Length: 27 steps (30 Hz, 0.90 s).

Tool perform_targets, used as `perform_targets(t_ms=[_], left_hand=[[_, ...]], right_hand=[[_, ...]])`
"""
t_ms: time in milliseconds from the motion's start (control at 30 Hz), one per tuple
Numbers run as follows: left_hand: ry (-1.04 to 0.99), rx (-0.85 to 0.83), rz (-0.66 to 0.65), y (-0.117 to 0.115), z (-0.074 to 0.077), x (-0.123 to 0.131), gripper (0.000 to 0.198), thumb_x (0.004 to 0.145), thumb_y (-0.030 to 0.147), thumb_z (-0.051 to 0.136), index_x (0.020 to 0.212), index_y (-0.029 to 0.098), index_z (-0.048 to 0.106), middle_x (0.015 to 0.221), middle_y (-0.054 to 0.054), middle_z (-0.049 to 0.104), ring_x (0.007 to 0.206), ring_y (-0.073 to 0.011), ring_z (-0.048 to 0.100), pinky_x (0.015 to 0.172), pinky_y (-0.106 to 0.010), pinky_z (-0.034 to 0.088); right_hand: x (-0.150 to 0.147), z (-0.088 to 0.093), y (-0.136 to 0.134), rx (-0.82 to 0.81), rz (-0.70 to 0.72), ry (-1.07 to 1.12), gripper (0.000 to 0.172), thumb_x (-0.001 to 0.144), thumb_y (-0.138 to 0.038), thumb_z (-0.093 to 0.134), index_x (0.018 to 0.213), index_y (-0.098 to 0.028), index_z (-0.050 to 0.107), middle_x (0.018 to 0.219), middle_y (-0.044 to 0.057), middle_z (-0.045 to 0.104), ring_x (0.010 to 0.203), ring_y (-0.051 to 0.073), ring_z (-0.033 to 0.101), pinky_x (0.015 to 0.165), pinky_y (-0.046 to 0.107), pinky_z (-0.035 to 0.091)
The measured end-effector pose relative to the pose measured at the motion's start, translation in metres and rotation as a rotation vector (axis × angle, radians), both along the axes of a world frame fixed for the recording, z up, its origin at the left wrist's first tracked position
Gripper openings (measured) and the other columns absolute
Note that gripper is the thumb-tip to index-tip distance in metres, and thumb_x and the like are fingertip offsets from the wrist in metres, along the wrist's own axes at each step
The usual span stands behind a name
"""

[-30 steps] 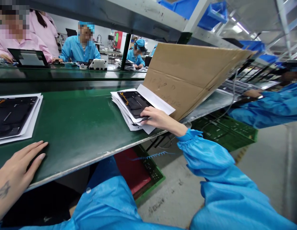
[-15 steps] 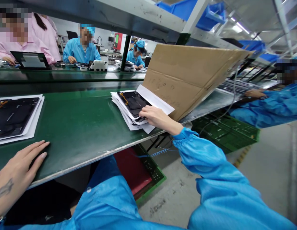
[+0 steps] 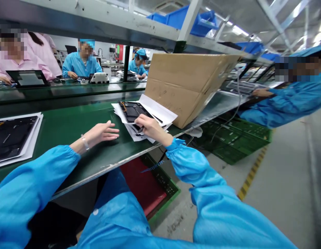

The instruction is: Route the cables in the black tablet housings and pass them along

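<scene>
My right hand (image 3: 151, 127) pinches the near edge of a black tablet housing (image 3: 130, 111) with an orange flex cable. That housing lies on top of a stack of more housings and white paper sheets (image 3: 161, 110), and its near edge looks slightly raised. With fingers apart and nothing in it, my left hand (image 3: 102, 133) hovers over the green bench just left of the stack. Farther left, another black tablet housing (image 3: 13, 140) rests on white sheets, with part of it cut off by the view.
A cardboard box (image 3: 178, 86) stands tilted right behind the stack. Green crates (image 3: 233, 141) and a red-lined crate (image 3: 147, 186) sit below the bench (image 3: 72, 121). A shelf beam (image 3: 98, 27) crosses overhead. A co-worker's hand (image 3: 262, 92) is at the right; others sit opposite.
My left hand has come from the bench's near left edge across towards the stack. The near edge of the top housing has risen a little in my right hand. The view has shifted slightly.
</scene>
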<state>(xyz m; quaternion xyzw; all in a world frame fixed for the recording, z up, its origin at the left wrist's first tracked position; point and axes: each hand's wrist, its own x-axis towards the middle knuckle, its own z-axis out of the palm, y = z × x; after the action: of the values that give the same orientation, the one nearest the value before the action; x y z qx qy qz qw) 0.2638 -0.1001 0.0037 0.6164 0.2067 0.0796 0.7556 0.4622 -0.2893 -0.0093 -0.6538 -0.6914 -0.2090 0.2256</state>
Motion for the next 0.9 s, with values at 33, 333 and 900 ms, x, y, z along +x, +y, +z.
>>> perform_targets(t_ms=[33, 333, 900], left_hand=[[-0.010, -0.014, 0.005, -0.001, -0.002, 0.018, 0.050, 0.096, 0.047, 0.063, 0.120, 0.004, 0.060, 0.115, -0.026, 0.071, 0.089, -0.0250, 0.076, 0.083, -0.034, 0.062], [-0.034, 0.053, 0.146, -0.019, -0.011, 0.092, 0.022, 0.096, 0.031, 0.065, 0.100, 0.009, 0.065, 0.086, -0.005, 0.071, 0.069, -0.0116, 0.068, 0.068, -0.026, 0.059], [0.419, 0.484, 0.424, 0.045, -0.036, -0.198, 0.034, 0.074, 0.063, 0.071, 0.090, 0.035, 0.079, 0.049, 0.000, 0.066, 0.038, -0.0285, 0.063, 0.034, -0.039, 0.054]], right_hand=[[-0.002, -0.003, -0.001, 0.001, -0.007, -0.009, 0.032, 0.083, 0.003, 0.037, 0.095, -0.019, 0.057, 0.092, 0.005, 0.054, 0.080, 0.016, 0.051, 0.070, 0.025, 0.038], [-0.015, -0.024, 0.005, 0.045, -0.022, -0.046, 0.033, 0.085, 0.003, 0.041, 0.096, -0.019, 0.062, 0.098, 0.007, 0.061, 0.089, 0.019, 0.055, 0.077, 0.029, 0.042], [-0.136, -0.041, 0.007, 0.377, 0.228, 0.469, 0.072, 0.100, -0.067, 0.018, 0.096, -0.022, 0.073, 0.076, 0.009, 0.064, 0.080, 0.024, 0.058, 0.080, 0.044, 0.050]])
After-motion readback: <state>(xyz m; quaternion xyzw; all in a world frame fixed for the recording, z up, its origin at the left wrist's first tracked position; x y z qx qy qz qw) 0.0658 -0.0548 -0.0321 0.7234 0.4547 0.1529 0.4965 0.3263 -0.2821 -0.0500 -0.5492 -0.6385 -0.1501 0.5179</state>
